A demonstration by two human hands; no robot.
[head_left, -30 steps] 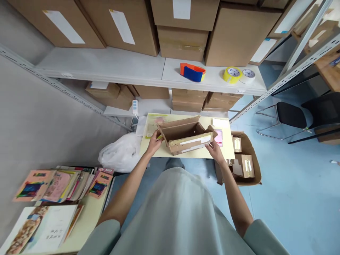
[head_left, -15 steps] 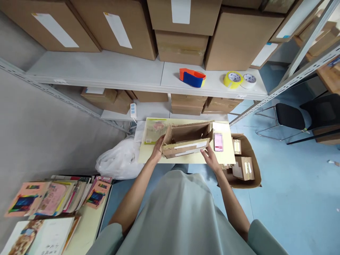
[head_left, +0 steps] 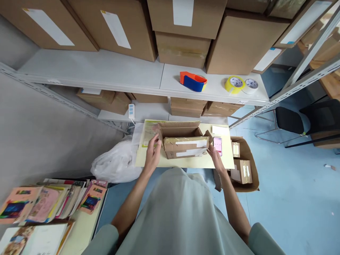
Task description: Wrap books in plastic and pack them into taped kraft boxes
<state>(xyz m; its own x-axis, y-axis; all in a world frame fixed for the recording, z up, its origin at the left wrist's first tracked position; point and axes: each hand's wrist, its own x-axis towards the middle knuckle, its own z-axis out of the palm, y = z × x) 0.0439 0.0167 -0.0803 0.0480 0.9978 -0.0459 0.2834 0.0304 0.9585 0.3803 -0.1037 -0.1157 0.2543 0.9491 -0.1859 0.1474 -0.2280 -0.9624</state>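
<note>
An open cardboard box [head_left: 186, 144] sits on the pale yellow table, its flaps up and white label strips on its near side. At its left end, my left hand [head_left: 153, 154] has its fingers apart, next to the raised flap. My right hand [head_left: 215, 157] has its fingers at the box's lower right corner, gripping there. Just beyond that hand lies a phone [head_left: 217, 146] with a pink screen. A clear plastic packet with green edges [head_left: 146, 136] lies behind my left hand, partly covered by the box.
Above the table [head_left: 225, 161], a grey shelf [head_left: 106, 71] holds large cartons, a blue-orange band [head_left: 193, 81] and tape rolls [head_left: 235, 84]. A carton with small boxes [head_left: 252, 156] stands right on the floor. A white plastic bag [head_left: 115, 163] and stacked books [head_left: 47, 202] are left.
The box has come down from a tilted hold and straightened on the table. My left hand has come away from its left side; my right hand has shifted slightly right.
</note>
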